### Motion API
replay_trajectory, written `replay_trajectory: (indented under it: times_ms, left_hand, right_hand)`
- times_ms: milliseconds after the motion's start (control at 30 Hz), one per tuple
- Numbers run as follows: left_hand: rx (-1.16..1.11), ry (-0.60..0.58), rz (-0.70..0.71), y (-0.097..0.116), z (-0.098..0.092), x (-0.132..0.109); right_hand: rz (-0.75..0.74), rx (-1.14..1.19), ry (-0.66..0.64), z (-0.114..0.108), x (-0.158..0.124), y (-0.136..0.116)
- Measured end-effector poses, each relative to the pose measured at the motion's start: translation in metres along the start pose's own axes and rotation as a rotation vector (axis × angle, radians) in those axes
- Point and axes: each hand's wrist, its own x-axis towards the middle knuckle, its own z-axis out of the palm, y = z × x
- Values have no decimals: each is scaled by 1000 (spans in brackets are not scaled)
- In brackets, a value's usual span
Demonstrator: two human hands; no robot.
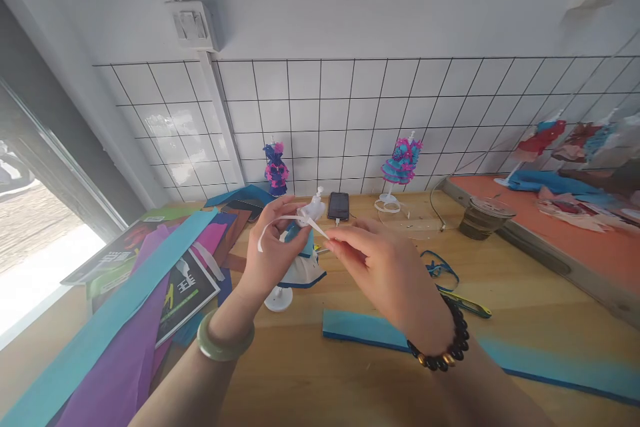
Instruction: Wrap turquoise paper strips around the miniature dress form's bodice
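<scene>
My left hand is wrapped round the upper body of a small white doll dress form. The form wears a blue and white skirt, and its round white base shows below. My right hand pinches one end of a narrow white ribbon between thumb and forefinger. That ribbon crosses the form's chest, and its other end curls loose over the back of my left hand. My left fingers partly hide the bodice.
Coloured paper strips and magazines cover the left side. Blue strips lie in front, near a yellow cutter. Behind stand two dressed forms and a phone. A plastic cup is at right.
</scene>
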Motion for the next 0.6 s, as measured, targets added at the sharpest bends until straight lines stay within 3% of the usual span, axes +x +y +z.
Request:
replay_trajectory:
  times_ms: [200, 300, 600]
  left_hand:
    - [79, 19, 57, 3, -1, 0]
    - [92, -13, 37, 4, -3, 1]
    - [-82, -83, 28, 5, -6, 2]
  right_hand:
    - [-65, -98, 74, -3, -4, -5]
    - [-27, -92, 108, -3, -2, -1]
    - [154, 143, 34, -3, 12, 16]
